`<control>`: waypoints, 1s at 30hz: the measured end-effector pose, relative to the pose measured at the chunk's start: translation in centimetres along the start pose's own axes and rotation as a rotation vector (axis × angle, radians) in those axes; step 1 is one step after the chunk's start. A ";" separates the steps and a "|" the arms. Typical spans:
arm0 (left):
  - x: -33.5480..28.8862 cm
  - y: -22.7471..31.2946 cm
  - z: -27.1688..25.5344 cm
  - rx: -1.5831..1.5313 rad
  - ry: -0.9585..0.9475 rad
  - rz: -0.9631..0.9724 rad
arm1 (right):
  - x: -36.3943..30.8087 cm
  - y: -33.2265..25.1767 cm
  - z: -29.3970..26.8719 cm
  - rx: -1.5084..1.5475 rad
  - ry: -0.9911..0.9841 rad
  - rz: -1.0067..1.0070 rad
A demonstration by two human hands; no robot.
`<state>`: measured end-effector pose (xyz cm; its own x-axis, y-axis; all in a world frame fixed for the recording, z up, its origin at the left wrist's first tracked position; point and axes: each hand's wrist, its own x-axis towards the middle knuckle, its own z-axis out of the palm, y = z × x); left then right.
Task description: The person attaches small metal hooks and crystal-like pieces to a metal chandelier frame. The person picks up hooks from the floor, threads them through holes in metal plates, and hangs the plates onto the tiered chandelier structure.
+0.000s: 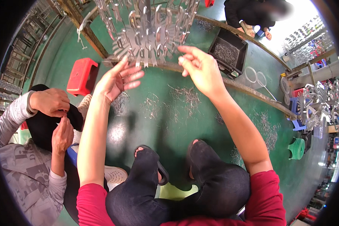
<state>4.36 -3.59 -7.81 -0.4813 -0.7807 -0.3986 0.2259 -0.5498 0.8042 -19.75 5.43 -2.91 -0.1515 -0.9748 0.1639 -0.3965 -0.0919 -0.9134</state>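
Note:
A hanging rack (147, 37) of shiny bent metal pieces fills the top middle, its flat strips fanning out at the bottom. Just below its left side is my left hand (115, 81), palm turned inward and fingers spread, with nothing in it. My right hand (201, 69) is raised at the rack's lower right. Its index finger points out toward the metal pieces, apart from the thumb, while the other fingers are partly curled; I see nothing held there. Neither hand clearly touches the rack.
A wooden rail (245, 86) crosses beyond my knees. Metal hooks (186, 98) litter the green floor. A black crate (229, 52) holds more small metal bits. A red stool (81, 77) stands left; a co-worker's hands (58, 113) are close beside my left arm. Another person (248, 15) sits at far right.

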 end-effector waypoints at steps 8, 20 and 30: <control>2.6 -0.9 -0.9 -0.179 -0.040 0.187 | 2.0 2.5 1.5 0.102 -0.074 0.017; 1.7 -2.9 -7.2 0.075 0.095 0.235 | -2.0 11.3 0.5 0.300 0.234 0.302; 3.6 -19.8 -24.1 1.241 0.689 0.488 | -4.9 16.0 3.4 0.184 -0.050 0.460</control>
<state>18.53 -2.61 -35.80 -0.0107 -0.9851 0.1717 -0.7701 0.1177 0.6270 -22.29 8.05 -19.64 -0.2278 -0.9310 -0.2852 -0.1320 0.3197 -0.9383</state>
